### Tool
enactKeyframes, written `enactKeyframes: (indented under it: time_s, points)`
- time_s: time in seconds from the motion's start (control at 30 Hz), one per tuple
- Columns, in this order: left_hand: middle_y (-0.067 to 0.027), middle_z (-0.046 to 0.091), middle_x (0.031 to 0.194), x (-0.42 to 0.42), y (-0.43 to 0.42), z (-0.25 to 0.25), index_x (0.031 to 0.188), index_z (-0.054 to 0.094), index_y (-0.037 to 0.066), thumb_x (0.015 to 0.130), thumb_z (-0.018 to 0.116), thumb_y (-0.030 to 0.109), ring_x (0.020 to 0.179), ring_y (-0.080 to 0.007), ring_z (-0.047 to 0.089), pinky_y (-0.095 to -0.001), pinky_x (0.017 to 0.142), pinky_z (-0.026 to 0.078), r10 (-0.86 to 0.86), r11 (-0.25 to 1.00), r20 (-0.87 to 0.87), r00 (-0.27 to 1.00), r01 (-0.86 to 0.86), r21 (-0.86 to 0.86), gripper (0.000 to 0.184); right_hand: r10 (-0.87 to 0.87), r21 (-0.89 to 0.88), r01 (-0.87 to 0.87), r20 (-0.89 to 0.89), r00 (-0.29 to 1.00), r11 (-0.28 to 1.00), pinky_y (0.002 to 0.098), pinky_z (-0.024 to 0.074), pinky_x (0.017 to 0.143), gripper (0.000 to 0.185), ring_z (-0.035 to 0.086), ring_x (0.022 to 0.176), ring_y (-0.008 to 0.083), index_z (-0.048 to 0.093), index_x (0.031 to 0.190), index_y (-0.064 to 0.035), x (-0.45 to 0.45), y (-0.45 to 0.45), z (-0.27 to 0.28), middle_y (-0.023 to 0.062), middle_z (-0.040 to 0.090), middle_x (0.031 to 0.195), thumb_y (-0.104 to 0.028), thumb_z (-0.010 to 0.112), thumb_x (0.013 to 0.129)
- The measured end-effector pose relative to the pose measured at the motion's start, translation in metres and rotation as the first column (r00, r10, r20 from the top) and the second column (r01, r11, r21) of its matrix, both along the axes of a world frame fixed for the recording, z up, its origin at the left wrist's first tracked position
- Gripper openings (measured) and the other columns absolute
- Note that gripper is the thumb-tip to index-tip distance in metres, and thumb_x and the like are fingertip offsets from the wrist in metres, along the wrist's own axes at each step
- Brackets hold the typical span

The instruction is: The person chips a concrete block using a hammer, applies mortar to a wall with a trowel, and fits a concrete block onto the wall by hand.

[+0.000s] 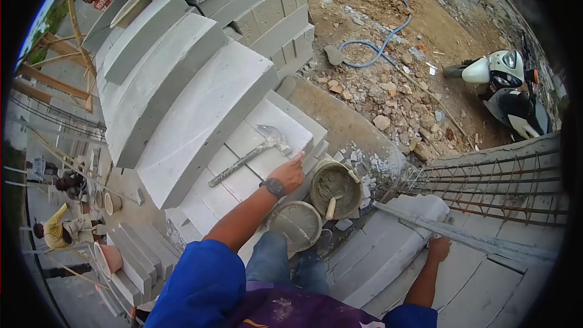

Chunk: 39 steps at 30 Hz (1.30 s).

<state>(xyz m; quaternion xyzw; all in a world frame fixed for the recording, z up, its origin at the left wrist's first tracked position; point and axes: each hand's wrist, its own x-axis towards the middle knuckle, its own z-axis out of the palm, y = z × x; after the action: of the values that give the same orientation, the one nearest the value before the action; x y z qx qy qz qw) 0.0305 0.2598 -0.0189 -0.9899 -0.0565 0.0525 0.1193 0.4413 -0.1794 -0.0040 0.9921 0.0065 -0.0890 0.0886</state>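
Note:
My left hand, a dark watch at the wrist, reaches over the pale block stack with its index finger stretched out at the edge. Just beyond it lies a brick hammer, apart from the fingers. My right hand is at the end of a large pale block, below a long metal straightedge. Its fingers are mostly hidden, so its grip cannot be made out. Between my arms, a mortar bucket holds grey mix and a wooden-handled trowel. Beside it is another mortar-smeared bucket.
Tall block stacks rise ahead and left. A rebar cage runs along the right. Beyond are rubble, a blue hose and a parked scooter. A person in yellow and others work at far left, near buckets.

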Motion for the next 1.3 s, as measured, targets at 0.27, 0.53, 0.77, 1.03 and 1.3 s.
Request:
enactKeyframes:
  time_s: [0.27, 0.53, 0.77, 1.03, 1.3]
  points:
    - [-0.0147, 0.074, 0.101, 0.007, 0.001, 0.003, 0.093, 0.073, 0.005, 0.092, 0.051, 0.018, 0.124, -0.0293, 0.059, -0.0493, 0.130, 0.013, 0.058, 0.989, -0.227, 0.972, -0.087, -0.123, 0.026, 0.111, -0.149, -0.122, -0.077, 0.991, 0.981, 0.0482, 0.0616, 0.081, 0.024, 0.075, 0.095, 0.0387, 0.076, 0.095, -0.0030, 0.022, -0.036, -0.048, 0.0198, 0.076, 0.103, -0.026, 0.072, 0.087]
    - [-0.0183, 0.072, 0.116, 0.008, 0.000, 0.010, 0.102, 0.073, 0.003, 0.094, 0.049, 0.018, 0.134, -0.0309, 0.054, -0.0504, 0.130, 0.011, 0.058, 0.989, -0.284, 0.957, -0.094, -0.117, 0.029, 0.445, -0.243, -0.453, -0.090, 0.891, 0.858, 0.0476, 0.0505, 0.105, 0.039, 0.062, 0.125, 0.0376, 0.065, 0.132, -0.0078, 0.026, -0.037, -0.064, 0.0210, 0.066, 0.133, -0.019, 0.058, 0.095]
    - [-0.0164, 0.073, 0.106, 0.007, 0.000, 0.009, 0.098, 0.074, 0.004, 0.093, 0.052, 0.017, 0.128, -0.0298, 0.058, -0.0504, 0.130, 0.012, 0.050, 0.989, -0.249, 0.967, -0.082, -0.120, 0.026, 0.606, -0.121, -0.650, -0.268, 0.749, 0.750, 0.0580, 0.0166, 0.126, 0.067, 0.031, 0.152, 0.0390, 0.047, 0.153, -0.0145, 0.024, -0.023, -0.020, 0.0157, 0.042, 0.161, -0.029, 0.068, 0.091]
    - [-0.0114, 0.072, 0.092, 0.009, -0.003, 0.008, 0.089, 0.072, 0.006, 0.092, 0.053, 0.016, 0.114, -0.0277, 0.063, -0.0495, 0.130, 0.015, 0.039, 0.990, -0.198, 0.979, -0.065, -0.128, 0.021, 0.628, -0.331, -0.698, -0.306, 0.716, 0.635, 0.0573, 0.0133, 0.128, 0.077, 0.028, 0.154, 0.0374, 0.042, 0.156, -0.0133, 0.048, -0.076, -0.073, 0.0146, 0.039, 0.163, -0.037, 0.069, 0.088]
    - [-0.0098, 0.071, 0.090, 0.001, 0.000, 0.004, 0.085, 0.073, 0.007, 0.089, 0.054, 0.015, 0.112, -0.0266, 0.064, -0.0475, 0.130, 0.015, 0.008, 1.000, -0.093, 0.996, -0.011, -0.028, 0.021, 0.380, -0.428, -0.455, -0.253, 0.890, 0.780, 0.0497, 0.0185, 0.127, 0.077, 0.040, 0.146, 0.0313, 0.058, 0.138, -0.0010, -0.048, -0.019, 0.056, 0.0151, 0.055, 0.147, -0.037, 0.083, 0.074]
